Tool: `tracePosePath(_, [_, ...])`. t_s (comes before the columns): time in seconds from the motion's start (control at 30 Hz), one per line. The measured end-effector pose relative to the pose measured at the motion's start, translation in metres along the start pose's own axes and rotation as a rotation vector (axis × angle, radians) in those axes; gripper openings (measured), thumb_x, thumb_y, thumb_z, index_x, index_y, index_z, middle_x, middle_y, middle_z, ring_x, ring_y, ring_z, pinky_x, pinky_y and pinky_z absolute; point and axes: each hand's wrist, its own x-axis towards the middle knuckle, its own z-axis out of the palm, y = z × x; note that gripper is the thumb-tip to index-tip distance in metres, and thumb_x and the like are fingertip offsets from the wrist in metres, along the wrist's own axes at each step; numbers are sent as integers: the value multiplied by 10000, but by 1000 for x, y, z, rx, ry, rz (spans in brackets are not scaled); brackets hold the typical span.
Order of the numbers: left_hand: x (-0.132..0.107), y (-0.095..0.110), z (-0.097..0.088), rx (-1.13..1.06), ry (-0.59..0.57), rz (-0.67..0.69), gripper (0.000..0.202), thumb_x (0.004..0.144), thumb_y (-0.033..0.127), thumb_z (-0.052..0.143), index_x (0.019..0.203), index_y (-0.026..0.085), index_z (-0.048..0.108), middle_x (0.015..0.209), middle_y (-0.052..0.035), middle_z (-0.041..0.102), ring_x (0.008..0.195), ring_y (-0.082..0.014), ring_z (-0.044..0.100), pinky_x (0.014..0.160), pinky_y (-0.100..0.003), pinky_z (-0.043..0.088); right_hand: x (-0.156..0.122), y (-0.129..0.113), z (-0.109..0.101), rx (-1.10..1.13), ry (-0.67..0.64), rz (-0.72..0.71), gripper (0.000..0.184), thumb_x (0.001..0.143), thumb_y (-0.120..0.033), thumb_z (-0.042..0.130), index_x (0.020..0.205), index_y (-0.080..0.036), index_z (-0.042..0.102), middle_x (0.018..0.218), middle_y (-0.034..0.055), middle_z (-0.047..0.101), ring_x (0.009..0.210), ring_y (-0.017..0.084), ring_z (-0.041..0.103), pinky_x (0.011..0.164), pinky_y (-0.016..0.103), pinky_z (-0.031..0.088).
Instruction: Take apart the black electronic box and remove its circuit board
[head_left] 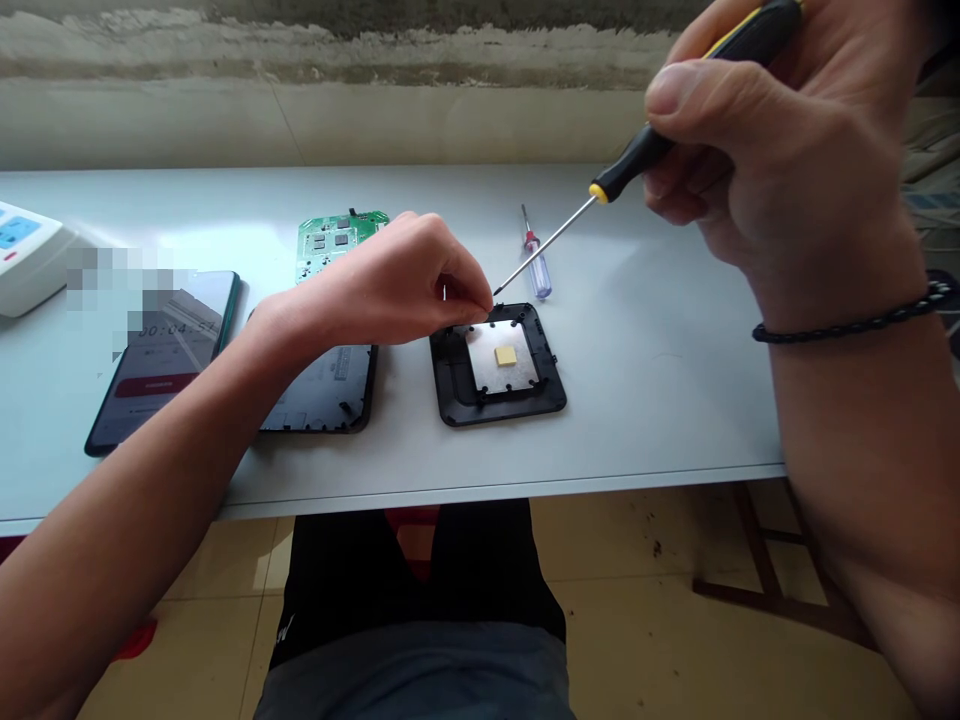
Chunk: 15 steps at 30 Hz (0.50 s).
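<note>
A black and yellow screwdriver (637, 165) is gripped in my right hand (780, 150), its shaft slanting down to the left. Its tip meets the pinched fingertips of my left hand (420, 275); whatever they hold there is too small to make out. Just below those fingers lies a black plastic cover (457, 405) with a metal plate (487, 375) set in it. A small yellow pad (505, 356) sits on the plate. Under my left forearm, partly hidden, is another black casing (330, 400). Behind my left hand lies a green circuit board (322, 240).
A second screwdriver with a clear handle (539, 272) lies beyond the cover. To the left are a phone (165, 340) showing a timer and a white power strip (30, 260). A wall stands behind the table (660, 400); a wooden stool (780, 600) is at lower right.
</note>
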Motion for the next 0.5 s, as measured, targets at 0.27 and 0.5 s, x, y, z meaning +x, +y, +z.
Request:
tracePosePath(0.27, [3, 12, -2, 109, -50, -15, 135, 828, 276, 683, 873, 206, 789, 797, 8, 758, 742, -135, 673, 690, -234, 483, -2, 4, 1, 100, -73, -77, 357, 674, -454, 888, 666, -219, 619, 507, -75, 488, 370, 75, 447, 292, 272, 213])
tracePosePath(0.5, [4, 6, -2, 112, -12, -8, 252, 902, 277, 601, 1043, 212, 800, 969, -56, 776, 846, -183, 686, 760, -301, 500, -6, 3, 0, 61, -111, -105, 177, 800, -279, 799, 733, -215, 647, 569, -83, 521, 420, 49, 460, 344, 257, 264])
